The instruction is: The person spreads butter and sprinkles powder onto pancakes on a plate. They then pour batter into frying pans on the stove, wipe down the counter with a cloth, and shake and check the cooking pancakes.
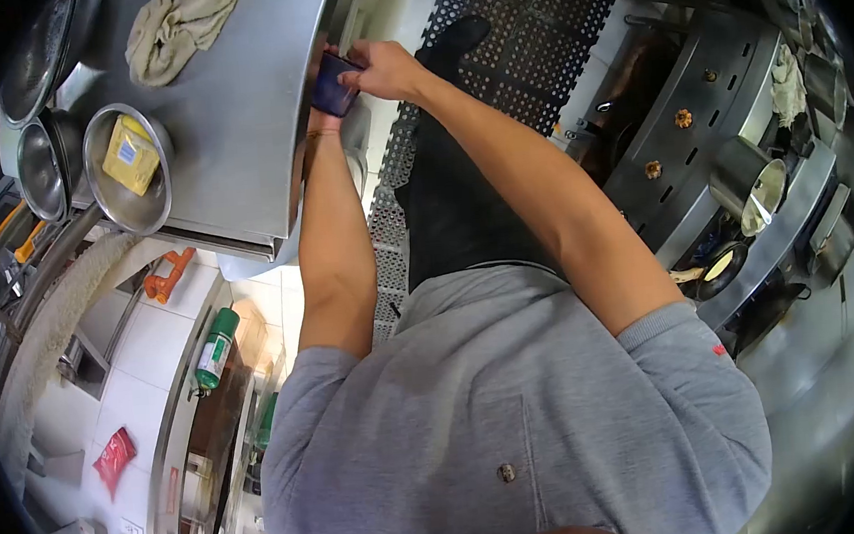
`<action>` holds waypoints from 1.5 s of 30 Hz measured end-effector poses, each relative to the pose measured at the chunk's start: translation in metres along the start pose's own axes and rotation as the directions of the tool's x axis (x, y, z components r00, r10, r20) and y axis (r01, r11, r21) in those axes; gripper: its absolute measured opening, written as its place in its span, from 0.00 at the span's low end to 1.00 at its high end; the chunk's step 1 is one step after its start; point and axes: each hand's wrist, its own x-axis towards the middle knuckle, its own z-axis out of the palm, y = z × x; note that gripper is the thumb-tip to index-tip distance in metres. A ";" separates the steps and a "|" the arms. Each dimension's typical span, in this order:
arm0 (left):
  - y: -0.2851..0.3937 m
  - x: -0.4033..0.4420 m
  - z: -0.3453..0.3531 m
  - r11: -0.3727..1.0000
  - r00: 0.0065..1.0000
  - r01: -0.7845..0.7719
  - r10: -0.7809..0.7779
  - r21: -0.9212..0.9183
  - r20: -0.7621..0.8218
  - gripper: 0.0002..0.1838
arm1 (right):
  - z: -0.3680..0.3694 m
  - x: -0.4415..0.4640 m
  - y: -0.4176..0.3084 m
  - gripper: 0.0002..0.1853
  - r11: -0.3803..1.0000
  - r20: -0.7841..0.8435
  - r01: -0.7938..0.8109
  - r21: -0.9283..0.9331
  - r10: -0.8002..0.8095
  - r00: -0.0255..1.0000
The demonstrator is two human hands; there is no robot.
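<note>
A dark blue-purple object with a smooth, slightly shiny face is between my hands at the edge of the steel counter. I cannot make out its exact kind. My left hand is under and behind it, its fingers mostly covered by the object. From the other side, my right hand has its thumb and fingers closed at the object's right edge. Both forearms reach away from my body, the left one running close along the counter's side.
On the steel counter lie a crumpled beige cloth and a metal bowl with a yellow packet. More bowls stand at left. A stove with a pot is at right. A perforated black mat covers the floor.
</note>
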 end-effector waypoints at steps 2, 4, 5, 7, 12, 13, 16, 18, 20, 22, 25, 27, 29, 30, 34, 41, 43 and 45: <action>0.004 -0.003 -0.012 0.998 0.998 -0.041 0.042 0.038 -0.039 0.23 | 0.005 0.004 0.004 0.25 0.999 -0.024 0.028 0.018 -0.028 0.999; 0.003 -0.005 -0.018 0.985 0.964 -0.135 0.156 0.106 -0.217 0.22 | 0.008 0.006 0.007 0.22 0.996 -0.024 0.084 -0.022 -0.085 0.996; 0.002 -0.008 -0.014 0.985 0.964 -0.133 0.153 0.108 -0.216 0.22 | 0.006 0.007 0.005 0.22 0.996 -0.027 0.085 -0.021 -0.086 0.996; 0.004 -0.011 -0.004 0.992 0.954 -0.107 0.123 0.073 -0.275 0.20 | 0.002 0.010 -0.001 0.17 1.000 -0.007 0.013 -0.009 -0.013 1.000; 0.017 -0.006 -0.032 0.981 0.903 -0.185 0.195 0.065 -0.383 0.19 | -0.010 0.010 0.003 0.17 0.999 -0.006 -0.031 0.013 0.031 1.000; 0.017 -0.007 -0.028 0.985 0.909 -0.166 0.169 0.040 -0.382 0.18 | -0.014 0.007 0.006 0.18 0.998 -0.031 -0.036 0.047 0.038 0.999; 0.002 -0.006 0.007 0.987 0.927 -0.073 0.122 0.146 -0.355 0.18 | -0.038 -0.016 0.015 0.20 0.995 -0.047 -0.086 -0.047 0.083 0.995; -0.011 -0.007 0.029 0.989 0.933 0.037 0.016 0.142 -0.359 0.22 | -0.054 -0.035 0.038 0.19 0.994 -0.103 -0.094 -0.060 0.088 0.991; -0.017 -0.017 0.038 0.909 0.914 0.192 -0.028 0.369 -0.406 0.35 | -0.079 -0.066 0.058 0.17 0.986 -0.100 -0.163 -0.044 0.158 0.982; -0.025 -0.016 0.045 0.868 0.909 0.264 -0.079 0.421 -0.409 0.38 | -0.097 -0.103 0.088 0.16 0.986 -0.216 -0.151 -0.073 0.132 0.967; -0.033 -0.023 0.055 0.811 0.873 0.298 -0.018 0.504 -0.488 0.37 | -0.125 -0.167 0.127 0.14 0.957 -0.286 -0.275 0.095 0.291 0.913; -0.038 -0.020 0.063 0.814 0.827 0.355 -0.043 0.460 -0.560 0.33 | -0.133 -0.209 0.166 0.11 0.922 -0.352 -0.306 0.239 0.375 0.857; -0.042 -0.018 0.066 0.776 0.792 0.446 -0.111 0.445 -0.600 0.28 | -0.134 -0.254 0.169 0.07 0.790 -0.391 -0.264 0.553 0.527 0.755; -0.043 -0.018 0.073 0.713 0.746 0.544 -0.168 0.443 -0.645 0.27 | -0.133 -0.279 0.165 0.07 0.718 -0.402 -0.247 0.650 0.602 0.690; -0.041 -0.024 0.076 0.214 0.502 0.860 -0.203 0.463 -0.840 0.12 | -0.093 -0.355 0.190 0.14 0.656 -0.478 -0.079 0.750 0.621 0.621; -0.071 -0.013 0.132 -0.607 0.331 0.314 -0.651 0.730 -0.683 0.43 | 0.020 -0.375 0.216 0.09 0.510 -0.475 0.016 0.860 0.788 0.392; -0.081 0.023 0.138 -0.716 0.236 -0.283 -0.697 0.638 -0.677 0.45 | 0.045 -0.365 0.220 0.07 0.724 -0.708 -0.256 0.641 0.686 0.167; -0.145 0.038 0.202 -0.742 0.149 -0.347 -0.647 0.573 -0.748 0.45 | 0.038 -0.366 0.215 0.06 0.733 -0.722 -0.288 0.616 0.671 0.167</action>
